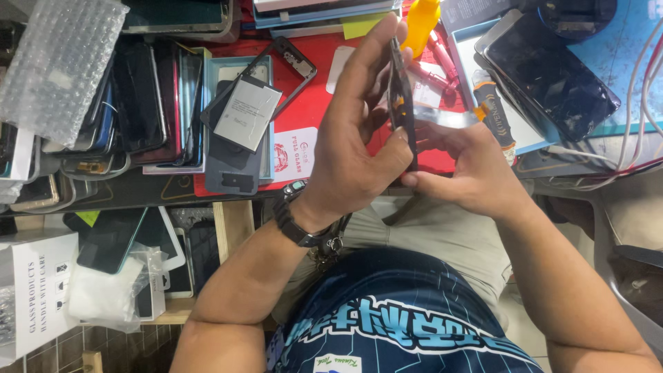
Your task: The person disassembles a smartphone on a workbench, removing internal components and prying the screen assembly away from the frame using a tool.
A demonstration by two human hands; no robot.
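Head view: phone (400, 103) edge-on, upright between hands; left hand (359, 145) clasps it, right hand (463, 166) pinches lower edge.

Colours only:
- phone (401, 97) held edge-on: black, orange bits along the edge
- mat (311, 103) on worktop: red; white card (295, 153) on it with red print
- squeeze bottle (421, 24): yellow
- sticky note (364, 26): yellow-green
- battery (246, 112): silver-grey, on a dark grey back panel in a pale teal tray (268, 69)
- loose phone frame (293, 59): black
- stacked screens (138, 103) on the left: mostly black glass, some blue and maroon edges
- bubble wrap (59, 65): clear/whitish
- tool handle (492, 114): black with orange
- right-side mat (621, 48): light blue
- cables (642, 76): white, one red
- carton (34, 293): white, black print
- wristwatch (290, 217): black
- shirt (407, 318): navy with cyan line pattern, white-cyan lettering
- trousers (442, 228): khaki
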